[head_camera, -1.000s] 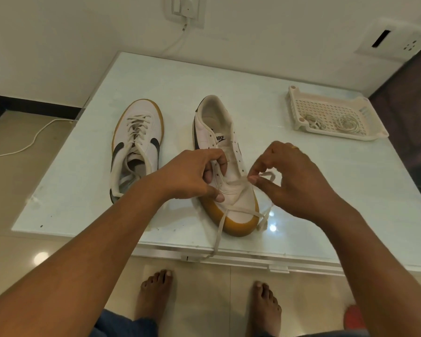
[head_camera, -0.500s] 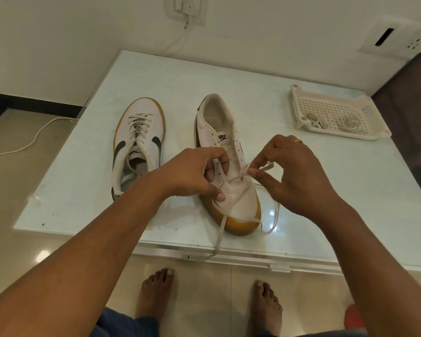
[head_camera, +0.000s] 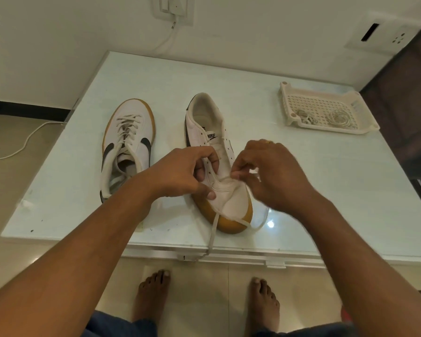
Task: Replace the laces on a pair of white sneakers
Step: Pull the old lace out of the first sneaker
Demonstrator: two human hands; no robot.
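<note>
Two white sneakers with gum soles lie on the glass table [head_camera: 301,190]. The left sneaker [head_camera: 129,139] is fully laced, toe pointing away. The right sneaker [head_camera: 219,166] points its toe at me and has only its lowest eyelets laced. My left hand [head_camera: 182,173] grips the eyelet flap of this shoe, thumb on the toe box. My right hand [head_camera: 272,173] pinches one end of the white lace [head_camera: 213,235] beside the right eyelet row. The lace's other end trails over the toe and off the table's front edge.
A white perforated plastic tray [head_camera: 326,110] with coiled laces sits at the back right of the table. A wall socket with a white cable [head_camera: 173,10] is behind the table. A dark chair [head_camera: 404,105] stands at the right. My bare feet [head_camera: 204,295] are below the table's edge.
My right hand has moved left and closer to the eyelets, drawing the lace end in. The loop of lace by the toe has dropped lower. My left hand keeps its hold.
</note>
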